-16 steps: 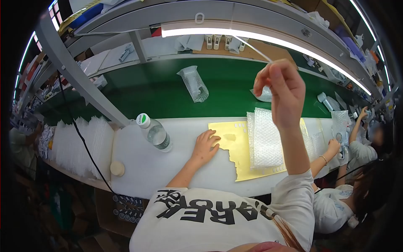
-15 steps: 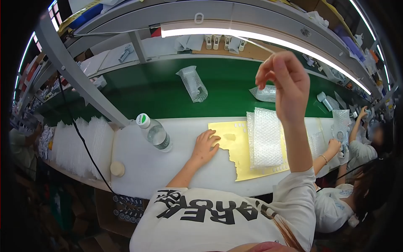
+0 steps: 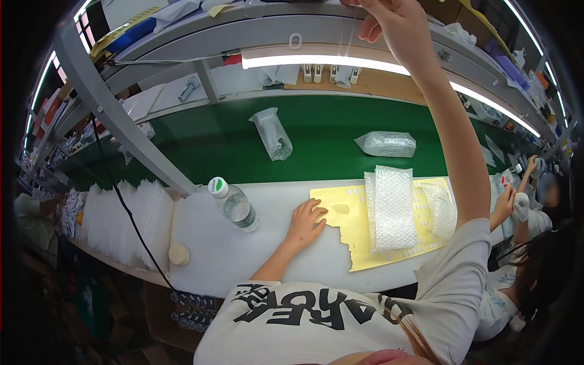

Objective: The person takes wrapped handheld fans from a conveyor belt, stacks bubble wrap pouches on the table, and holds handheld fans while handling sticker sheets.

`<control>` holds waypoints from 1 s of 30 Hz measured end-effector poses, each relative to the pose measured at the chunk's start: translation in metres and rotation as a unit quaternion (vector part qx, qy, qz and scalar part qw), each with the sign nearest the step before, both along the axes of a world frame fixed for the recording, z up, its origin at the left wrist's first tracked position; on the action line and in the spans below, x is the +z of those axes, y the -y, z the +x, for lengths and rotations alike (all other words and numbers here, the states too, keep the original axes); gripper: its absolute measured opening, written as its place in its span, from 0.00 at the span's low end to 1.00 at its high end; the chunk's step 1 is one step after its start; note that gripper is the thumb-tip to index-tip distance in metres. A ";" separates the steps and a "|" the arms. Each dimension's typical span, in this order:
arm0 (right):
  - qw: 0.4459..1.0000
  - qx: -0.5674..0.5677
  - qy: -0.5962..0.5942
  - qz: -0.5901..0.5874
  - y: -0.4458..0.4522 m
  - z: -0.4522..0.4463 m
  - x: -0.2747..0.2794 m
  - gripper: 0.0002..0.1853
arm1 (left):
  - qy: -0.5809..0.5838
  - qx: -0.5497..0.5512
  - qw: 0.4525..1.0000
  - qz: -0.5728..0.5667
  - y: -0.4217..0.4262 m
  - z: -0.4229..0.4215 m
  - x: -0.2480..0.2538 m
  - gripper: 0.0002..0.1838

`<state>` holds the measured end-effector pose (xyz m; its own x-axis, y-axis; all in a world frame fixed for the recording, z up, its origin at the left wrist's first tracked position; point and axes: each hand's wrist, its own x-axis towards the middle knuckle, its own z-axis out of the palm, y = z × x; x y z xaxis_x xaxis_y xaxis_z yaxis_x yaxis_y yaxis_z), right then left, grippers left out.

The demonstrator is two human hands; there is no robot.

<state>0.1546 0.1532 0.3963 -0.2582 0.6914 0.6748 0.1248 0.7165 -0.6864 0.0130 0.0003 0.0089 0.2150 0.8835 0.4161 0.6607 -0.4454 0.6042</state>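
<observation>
Two-handed, resting the left grip (image 3: 303,227), loosely spread and empty, on the yellow sheet (image 3: 358,243), with bubble-wrap pouches (image 3: 395,208) right of that grip and bottle (image 3: 238,210) left, holding the right grip (image 3: 396,22) high, part-curled, impossible to tell around what, if anything.

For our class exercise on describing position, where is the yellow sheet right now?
In the head view, the yellow sheet lies right of centre on the white worktop, under the bubble-wrap pieces, with the left hand at its left edge.
</observation>
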 end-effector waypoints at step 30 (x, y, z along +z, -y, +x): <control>0.995 0.077 0.053 0.027 -0.024 0.052 0.009 0.15 | -0.079 0.019 0.997 -0.010 -0.010 0.047 -0.035 0.13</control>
<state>0.2070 0.1774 0.4049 -0.4300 0.6019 0.6729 0.0806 0.7680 -0.6354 0.0604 0.0101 -0.0259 0.2422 0.9002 0.3619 0.7645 -0.4067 0.5001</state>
